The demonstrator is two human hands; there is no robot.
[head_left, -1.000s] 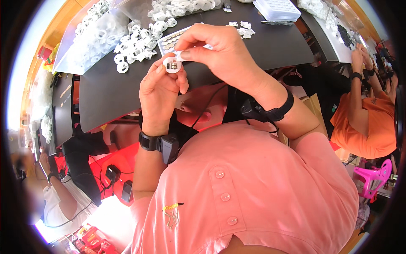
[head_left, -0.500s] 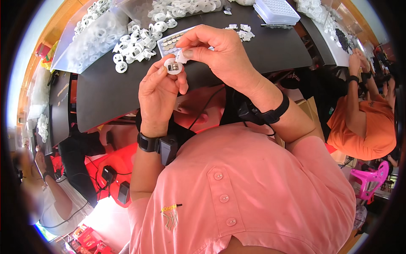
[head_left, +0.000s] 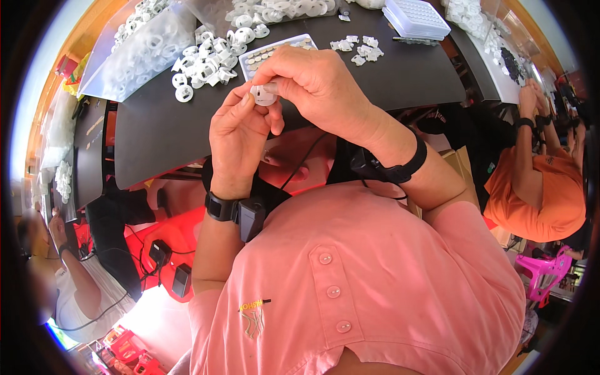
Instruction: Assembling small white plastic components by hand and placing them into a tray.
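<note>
Above the table's near edge, my left hand (head_left: 239,134) grips a small round white plastic housing (head_left: 263,96) between thumb and fingers. My right hand (head_left: 325,84) comes in from the right, its thumb and forefinger closed on the housing's upper edge. A white cover piece now lies over the face of the housing, and a small dark slot shows in it. Just behind the hands is a white tray (head_left: 307,41) with small round silver discs in rows, partly hidden by my right hand.
On the dark table (head_left: 169,134), a heap of round white plastic parts (head_left: 209,59) lies left of the tray. Several small white pieces (head_left: 365,50) lie to its right. Full clear bags (head_left: 140,65) and stacked white trays (head_left: 415,22) stand farther back. Co-workers sit on both sides.
The white cover piece moved from beside the housing onto its face, hiding the metal parts seen inside before. My right fingers came down against the housing.
</note>
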